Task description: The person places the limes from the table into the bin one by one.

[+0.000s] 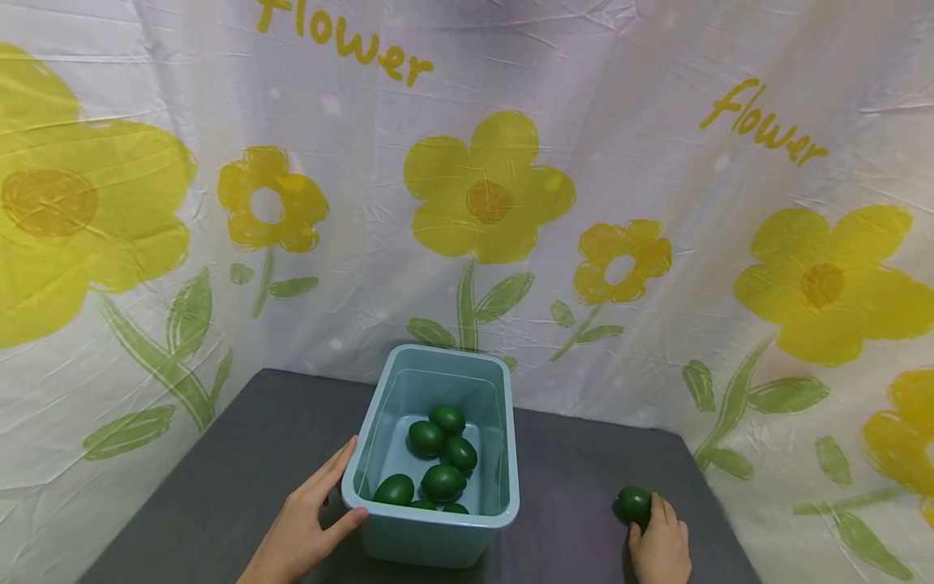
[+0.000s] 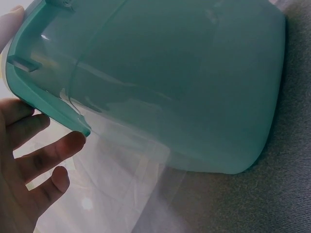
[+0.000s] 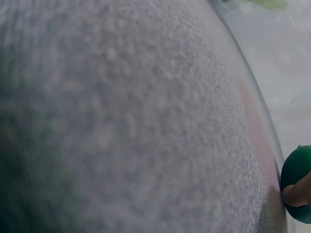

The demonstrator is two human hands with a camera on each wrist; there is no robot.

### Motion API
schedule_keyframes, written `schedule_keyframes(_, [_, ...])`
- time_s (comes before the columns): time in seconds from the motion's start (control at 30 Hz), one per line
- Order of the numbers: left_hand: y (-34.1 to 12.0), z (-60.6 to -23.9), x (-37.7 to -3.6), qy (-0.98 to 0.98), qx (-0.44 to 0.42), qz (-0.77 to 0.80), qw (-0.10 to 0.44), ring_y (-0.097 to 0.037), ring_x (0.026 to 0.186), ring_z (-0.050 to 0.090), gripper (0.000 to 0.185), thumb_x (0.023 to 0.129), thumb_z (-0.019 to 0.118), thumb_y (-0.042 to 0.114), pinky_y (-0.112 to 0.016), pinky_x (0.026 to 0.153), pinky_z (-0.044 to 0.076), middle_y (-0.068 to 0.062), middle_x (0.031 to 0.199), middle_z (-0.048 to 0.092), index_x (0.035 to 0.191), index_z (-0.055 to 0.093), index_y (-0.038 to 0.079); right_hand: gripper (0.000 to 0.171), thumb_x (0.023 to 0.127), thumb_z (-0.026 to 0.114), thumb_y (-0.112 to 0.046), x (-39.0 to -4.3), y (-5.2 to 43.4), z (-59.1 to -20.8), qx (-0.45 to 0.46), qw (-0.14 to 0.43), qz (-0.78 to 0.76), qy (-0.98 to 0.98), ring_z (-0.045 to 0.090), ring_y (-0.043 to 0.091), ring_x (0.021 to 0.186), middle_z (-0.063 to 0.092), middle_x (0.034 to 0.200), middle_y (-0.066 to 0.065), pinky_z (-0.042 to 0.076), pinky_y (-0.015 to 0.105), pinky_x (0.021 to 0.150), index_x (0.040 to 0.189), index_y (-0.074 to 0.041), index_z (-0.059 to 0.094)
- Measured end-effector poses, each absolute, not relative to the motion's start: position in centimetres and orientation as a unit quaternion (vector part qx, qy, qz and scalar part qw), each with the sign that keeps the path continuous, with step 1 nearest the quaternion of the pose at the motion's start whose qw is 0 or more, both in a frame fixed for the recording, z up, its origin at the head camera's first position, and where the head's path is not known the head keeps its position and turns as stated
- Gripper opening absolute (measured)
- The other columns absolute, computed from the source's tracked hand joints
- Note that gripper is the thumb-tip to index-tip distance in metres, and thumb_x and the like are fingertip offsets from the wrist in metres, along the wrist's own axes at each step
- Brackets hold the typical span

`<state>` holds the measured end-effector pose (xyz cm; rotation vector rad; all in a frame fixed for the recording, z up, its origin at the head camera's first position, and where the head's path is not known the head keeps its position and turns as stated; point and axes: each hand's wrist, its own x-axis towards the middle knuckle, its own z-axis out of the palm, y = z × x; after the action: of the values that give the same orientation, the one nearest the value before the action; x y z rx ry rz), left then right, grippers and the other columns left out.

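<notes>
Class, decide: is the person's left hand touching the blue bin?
Touching. The head view shows the left hand against the blue bin, thumb at its near corner and fingers along its left side.

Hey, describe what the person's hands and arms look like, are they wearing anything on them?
Both are bare. The left hand and the right hand show no gloves, rings, watch or bracelet, and no sleeve reaches the visible wrists. The left wrist view shows bare fingers with short, unpainted nails. Little of either forearm is in view.

- A makeshift staged set, not a lived-in room — a creased white sheet (image 1: 657,97) printed with yellow flowers and the word "flower" hangs across the far side and both flanks.
- Near, a table (image 1: 241,454) under plain grey cloth — no furnishings beyond it.
</notes>
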<state>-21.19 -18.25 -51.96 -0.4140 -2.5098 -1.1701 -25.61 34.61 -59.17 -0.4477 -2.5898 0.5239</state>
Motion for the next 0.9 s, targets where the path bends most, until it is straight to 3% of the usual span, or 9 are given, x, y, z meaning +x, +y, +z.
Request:
schedule_keyframes(0.27, [-18.24,-52.06,-21.24,-0.884,-0.143,-0.411,0.17,-0.04,0.139,0.057,0.087,0.095,0.08,0.034,-0.038,0.078,0.062,-0.011,0.166,0.044,0.168,0.034,0.029,0.067,0.084,0.082,-0.002,-25.65,34.79,-59.25,-0.165,0.224,0.189,-0.942,0.055,0.051,0.114,0.057,0.142,0.029,0.051,0.072,0.088,0.144,0.007,0.054])
schedule_keyframes(0.57, [-18.22,-52.1,-21.35,-0.884,-0.138,-0.418,0.16,-0.042,0.14,0.056,0.085,0.096,0.08,0.036,-0.046,0.08,0.063,-0.011,0.167,0.043,0.168,0.035,0.025,0.067,0.084,0.085,-0.002,-25.81,34.74,-58.84,-0.162,0.221,0.166,-0.947,0.057,0.048,0.107,0.062,0.137,0.026,0.053,0.07,0.08,0.146,-0.006,0.061])
schedule_keyframes(0.73, [-18.24,-52.2,-21.38,-0.886,-0.143,-0.407,0.169,-0.04,0.141,0.056,0.085,0.096,0.08,0.036,-0.045,0.084,0.063,-0.011,0.166,0.044,0.168,0.035,0.024,0.062,0.084,0.085,-0.002,-25.77,34.87,-58.87,-0.158,0.23,0.166,-0.946,0.057,0.047,0.109,0.062,0.137,0.025,0.053,0.073,0.08,0.142,-0.005,0.063])
schedule_keyframes(0.9, [-18.36,-52.25,-21.38,-0.887,-0.143,-0.405,0.168,-0.04,0.139,0.057,0.085,0.096,0.079,0.036,-0.04,0.079,0.063,-0.012,0.165,0.044,0.168,0.037,0.02,0.057,0.084,0.084,-0.003,-25.61,34.83,-59.0,-0.146,0.242,0.161,-0.946,0.056,0.044,0.109,0.064,0.136,0.023,0.054,0.073,0.077,0.137,-0.001,0.065])
